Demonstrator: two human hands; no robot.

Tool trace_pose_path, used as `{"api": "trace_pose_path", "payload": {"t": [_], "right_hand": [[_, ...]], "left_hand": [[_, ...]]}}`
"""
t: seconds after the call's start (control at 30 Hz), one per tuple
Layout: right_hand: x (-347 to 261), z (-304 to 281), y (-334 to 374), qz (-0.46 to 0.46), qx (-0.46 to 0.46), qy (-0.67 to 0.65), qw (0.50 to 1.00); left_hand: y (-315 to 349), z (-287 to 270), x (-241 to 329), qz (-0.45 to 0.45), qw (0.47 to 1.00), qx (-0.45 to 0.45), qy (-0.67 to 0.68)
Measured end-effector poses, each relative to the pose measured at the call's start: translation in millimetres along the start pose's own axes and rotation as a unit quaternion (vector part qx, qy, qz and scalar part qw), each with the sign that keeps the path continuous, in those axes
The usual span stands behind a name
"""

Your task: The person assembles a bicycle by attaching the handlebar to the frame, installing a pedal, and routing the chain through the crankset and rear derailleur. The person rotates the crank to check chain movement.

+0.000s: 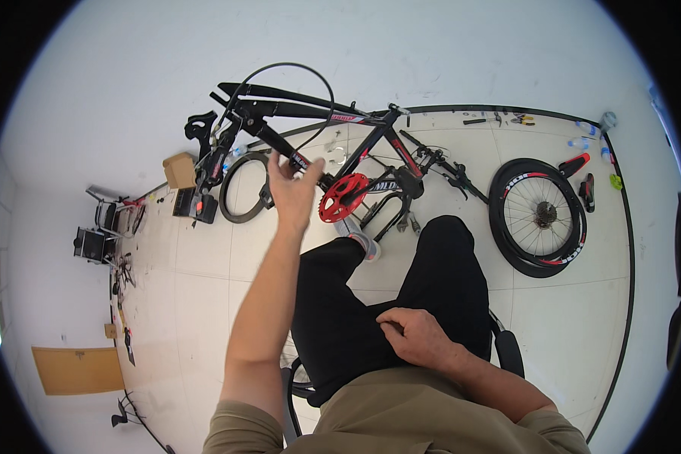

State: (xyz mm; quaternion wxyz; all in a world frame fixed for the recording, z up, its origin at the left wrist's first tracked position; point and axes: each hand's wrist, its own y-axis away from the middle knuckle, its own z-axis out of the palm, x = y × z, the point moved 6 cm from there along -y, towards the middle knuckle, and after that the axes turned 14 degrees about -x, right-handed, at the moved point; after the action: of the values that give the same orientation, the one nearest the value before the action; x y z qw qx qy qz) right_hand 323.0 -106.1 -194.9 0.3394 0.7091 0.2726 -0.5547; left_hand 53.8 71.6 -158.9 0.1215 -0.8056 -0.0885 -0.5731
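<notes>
A black bicycle frame (281, 141) with red and white markings stands in front of me, without its wheels. My left hand (291, 195) is raised at its lower tube, thumb and fingers apart, with the tube showing between them. I cannot tell whether the fingertips touch it. A black cable (330, 85) loops above the frame and comes down near these fingers. Right of the hand is a red chainring (333, 206) with a black crank. My right hand (418, 337) rests on my thigh, its fingers curled with nothing visible in them.
A wheel with a tyre and cassette (516, 198) lies on the floor at right. Beyond the frame are a loose tyre (231, 215), handlebars (461, 181) and hand tools (498, 119). An open cardboard box (179, 171) and a folding chair (91, 244) stand at left.
</notes>
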Motion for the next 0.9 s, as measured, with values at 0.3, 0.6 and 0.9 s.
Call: {"api": "trace_pose_path", "payload": {"t": [0.3,0.6,0.9], "right_hand": [[7,-6,3,-0.01,0.021,0.004,1.0],[2,-5,2,-0.01,0.014,0.013,1.0],[2,-1,2,-0.009,0.003,0.021,1.0]], "left_hand": [[-41,-2,23,0.087,0.994,0.02,0.056],[-45,-8,29,0.128,0.987,0.087,0.041],[-56,-3,20,0.072,0.994,0.035,0.069]]}}
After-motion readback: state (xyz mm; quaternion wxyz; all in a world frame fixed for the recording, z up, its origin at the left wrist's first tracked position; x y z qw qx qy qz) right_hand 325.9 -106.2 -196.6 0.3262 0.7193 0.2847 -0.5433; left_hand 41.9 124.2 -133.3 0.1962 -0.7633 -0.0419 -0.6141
